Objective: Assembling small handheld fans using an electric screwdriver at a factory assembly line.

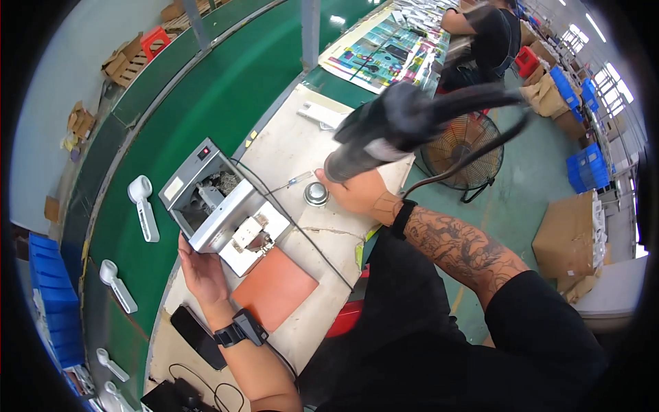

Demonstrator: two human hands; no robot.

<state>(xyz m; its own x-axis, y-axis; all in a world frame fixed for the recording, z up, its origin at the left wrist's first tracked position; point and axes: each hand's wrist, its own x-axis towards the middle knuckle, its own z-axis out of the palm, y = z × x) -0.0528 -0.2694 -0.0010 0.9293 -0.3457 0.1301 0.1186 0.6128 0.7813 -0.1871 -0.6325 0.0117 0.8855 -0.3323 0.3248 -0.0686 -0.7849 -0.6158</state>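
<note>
A black corded power tool (384, 127), blurred by motion, rises over the bench, with my right hand (357, 196) closed at its lower end. Most of that hand's fingers are behind the tool, and its exact kind is unclear. Beside the right hand stands a small round metal cup (316, 194). My left hand (204, 276) has its fingers stretched along the near side of a grey metal box machine (223, 213), whose top is open and which carries a red switch. On the machine's front sits a white fixture (255, 237) with metal parts. An orange-brown mat (276, 288) lies before it.
Several white spoon-shaped plastic parts (143, 209) lie on the green conveyor (254, 82) to the left. A black phone (198, 336) rests near my left forearm. Cables cross the bench (329, 240). A floor fan (467, 147) and another person (487, 34) are beyond, right.
</note>
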